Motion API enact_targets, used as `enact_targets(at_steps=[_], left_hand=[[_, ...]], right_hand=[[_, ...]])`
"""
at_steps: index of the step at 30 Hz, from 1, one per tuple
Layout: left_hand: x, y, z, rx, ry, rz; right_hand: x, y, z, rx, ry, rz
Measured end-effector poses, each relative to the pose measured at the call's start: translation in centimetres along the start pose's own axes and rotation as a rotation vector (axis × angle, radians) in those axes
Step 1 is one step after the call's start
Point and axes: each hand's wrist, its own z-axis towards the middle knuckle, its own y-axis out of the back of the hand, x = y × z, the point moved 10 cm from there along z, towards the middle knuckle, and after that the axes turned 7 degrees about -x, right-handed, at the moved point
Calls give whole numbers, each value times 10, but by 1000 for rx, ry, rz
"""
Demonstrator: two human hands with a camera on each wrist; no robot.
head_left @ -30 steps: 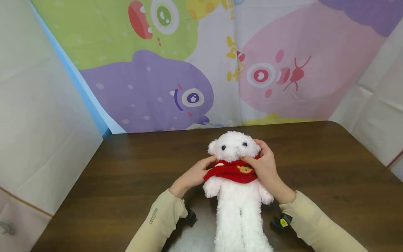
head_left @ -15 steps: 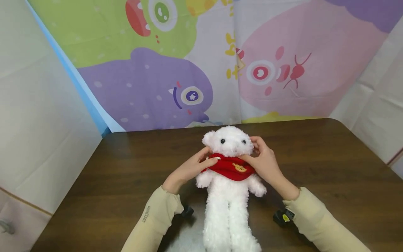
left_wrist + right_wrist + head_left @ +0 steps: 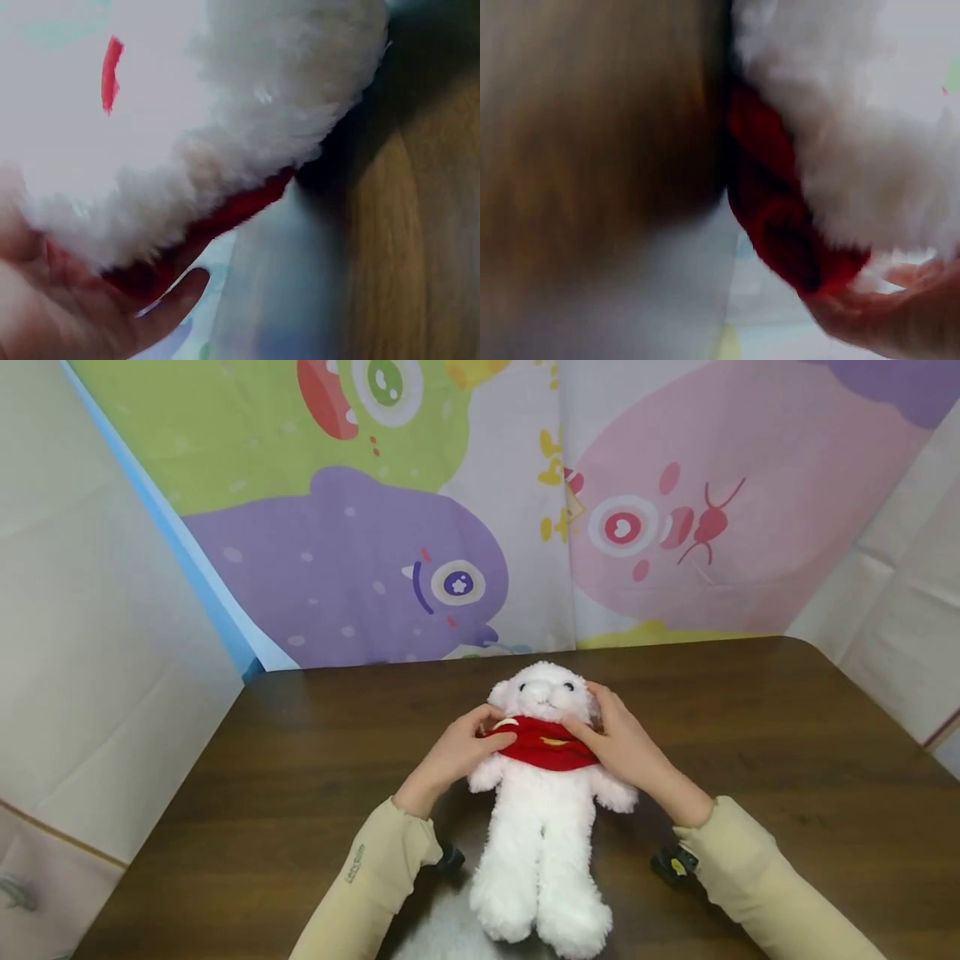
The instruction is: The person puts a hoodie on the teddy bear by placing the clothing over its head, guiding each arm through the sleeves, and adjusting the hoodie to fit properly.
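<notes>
A white fluffy plush bear (image 3: 542,814) with dark eyes wears a red scarf (image 3: 536,758) that has a yellow patch. At the bear's neck, my left hand (image 3: 452,753) pinches the left side of the scarf, thumb in front and fingers partly hidden behind. My right hand (image 3: 633,750) holds the other side, its thumb on the scarf and its fingers beside the head. The left wrist view shows fur along the scarf's edge (image 3: 244,208) close to the fingers. In the right wrist view a folded part of the scarf (image 3: 765,146) touches the hand; that view is blurred.
A dark brown wooden table (image 3: 300,777) lies underneath. Behind its far edge hangs a cloth with cartoon monsters (image 3: 360,577). Pale panels (image 3: 97,635) stand at both sides. A black wrist device (image 3: 675,865) sits below the right sleeve.
The bear has shifted slightly left and farther away, and both its feet now show. Its head tips back a little. Both hands have stayed at the scarf, with the left thumb shifting along it.
</notes>
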Motion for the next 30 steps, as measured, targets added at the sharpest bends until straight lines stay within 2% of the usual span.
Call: enact_targets(at_steps=[3,6,9,11,14,17,25,30], left_hand=[[-2,14,-1,-119,-3,84],[-14,26,-5,-211,-88,145],[-25,35,-12,-262,-159,210],[-29,36,-17,-252,-181,232],[-28,31,-23,-180,-180,244],[-26,25,-28,-128,-179,255],[-29,6,-31,-64,-224,286],[-34,-2,-34,-26,-281,284]], right_hand=[[1,14,-1,-72,28,-73],[5,27,-6,-143,61,-93],[11,27,-14,-128,124,-117],[14,22,-18,-82,168,-109],[20,16,-21,-33,229,-120],[22,12,-22,23,250,-125],[12,-7,-26,195,181,-105],[6,-12,-30,270,127,-32]])
